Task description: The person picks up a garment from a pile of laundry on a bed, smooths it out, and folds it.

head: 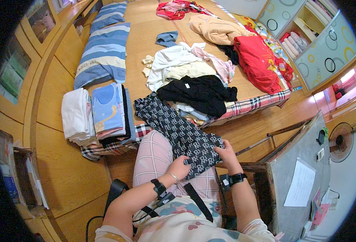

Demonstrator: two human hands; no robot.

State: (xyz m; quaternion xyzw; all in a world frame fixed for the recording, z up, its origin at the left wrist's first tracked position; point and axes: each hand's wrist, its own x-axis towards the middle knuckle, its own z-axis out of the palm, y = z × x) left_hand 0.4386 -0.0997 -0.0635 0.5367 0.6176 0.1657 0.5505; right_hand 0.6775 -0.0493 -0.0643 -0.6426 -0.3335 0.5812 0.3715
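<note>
A dark patterned garment (181, 130) stretches from the bed's edge across my lap. My left hand (179, 168) grips its near edge, and my right hand (226, 151) grips its right corner. At its far end lies a crumpled black garment (199, 93), on a loose heap with a white garment (172, 60) and a pink one (214, 60). Left of the patterned garment, two folded piles stand side by side at the bed's corner: white clothes (76, 116), and mixed clothes with a blue printed piece (107, 106) on top.
Striped pillows (105, 51) lie along the bed's left side. A red cloth (255, 63) and a peach blanket (217, 28) are on its right. A grey-topped table (302, 169) stands close on my right, with a fan (341, 142) beyond. Wooden cabinets (66, 151) line the left.
</note>
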